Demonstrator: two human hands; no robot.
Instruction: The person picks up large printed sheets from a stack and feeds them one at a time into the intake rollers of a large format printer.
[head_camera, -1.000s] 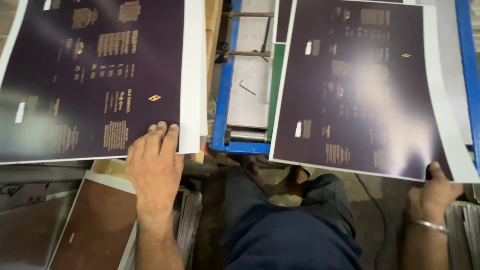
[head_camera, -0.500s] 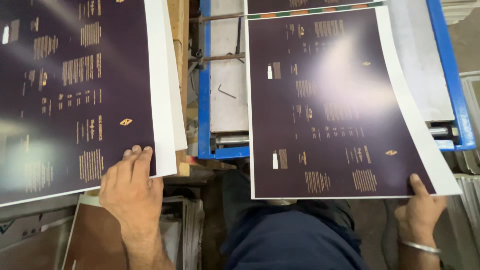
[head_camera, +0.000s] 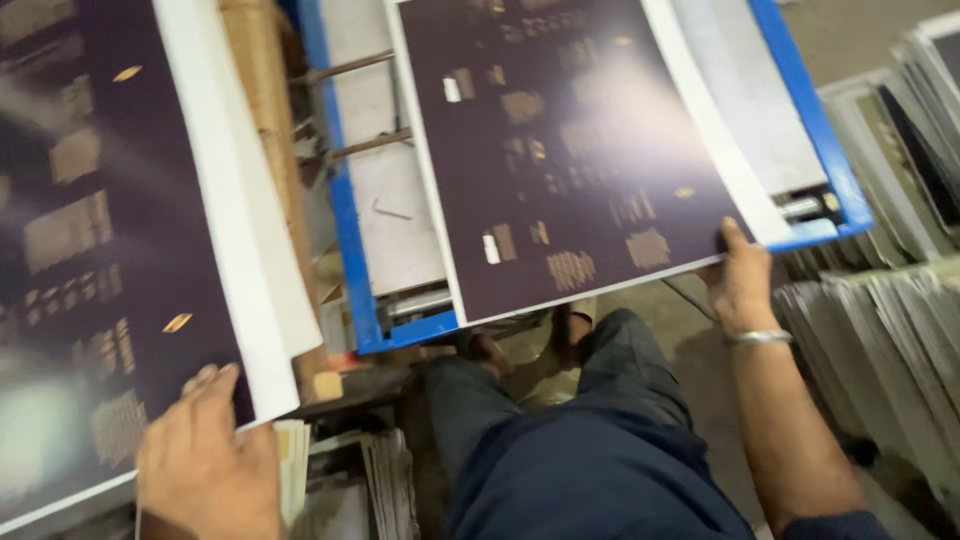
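My left hand (head_camera: 208, 462) presses on the near edge of a large dark purple printed sheet (head_camera: 90, 250) with gold markings and a white border, lying at the left. At the right, the fingers and thumb of my right hand (head_camera: 738, 275) pinch the near right corner of a second dark purple printed sheet (head_camera: 560, 140). That sheet rests tilted on a blue-framed metal machine bed (head_camera: 350, 230). A metal bangle (head_camera: 760, 338) circles my right wrist. My legs in dark blue trousers (head_camera: 570, 450) show below.
Stacks of sheets (head_camera: 880, 340) lie at the right, and more piled sheets (head_camera: 340, 480) sit below the left sheet. A wooden post (head_camera: 270, 130) stands between the left sheet and the blue frame. Concrete floor (head_camera: 660, 310) lies under the machine's front edge.
The view has swung and tilted. The right sheet has slid further onto the machine bed with my right hand still on its corner. My left hand stays at the left sheet's edge.
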